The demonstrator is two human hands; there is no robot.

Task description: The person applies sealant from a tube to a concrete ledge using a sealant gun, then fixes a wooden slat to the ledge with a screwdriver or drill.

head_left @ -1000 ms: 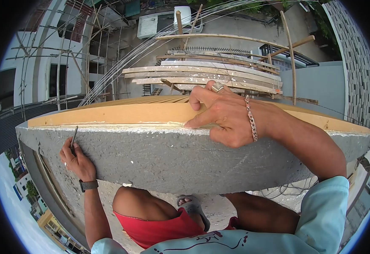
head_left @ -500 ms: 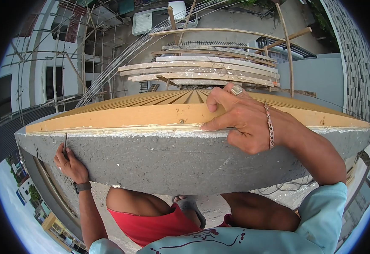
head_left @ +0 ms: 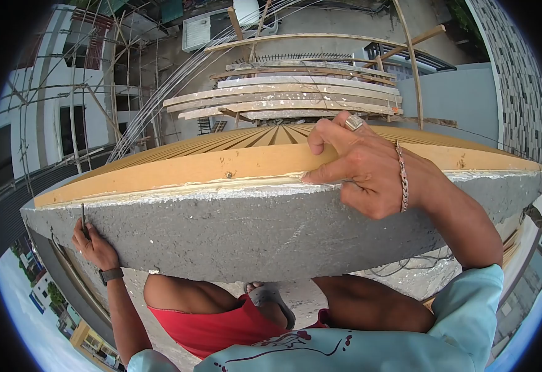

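Observation:
My right hand (head_left: 370, 167) lies across the tan ribbed panel (head_left: 184, 162). Its index finger points left with the tip pressed on the cream-white sealant bead (head_left: 221, 191), while the other fingers curl, one wearing a ring. That bead runs between the panel's lower edge and the grey concrete ledge (head_left: 252, 232). Nothing shows in this hand, and a chain bracelet circles its wrist. At the ledge's left end, my left hand (head_left: 96, 247) is closed around a thin dark tool (head_left: 83, 217) seen edge-on. The tool stands upright, its tip near the bead.
Beyond the panel, far below, lie stacked wooden planks (head_left: 289, 96) and a white truck (head_left: 209, 31). Cables (head_left: 153, 93) run past on the left, where bamboo scaffolding (head_left: 72, 118) fronts a building. A wooden pole (head_left: 412, 62) rises at right. My knees sit close under the ledge.
My right hand has slid right along the bead, farther from the screw in the panel. The whole view has shifted slightly; my left hand keeps its tool at the ledge.

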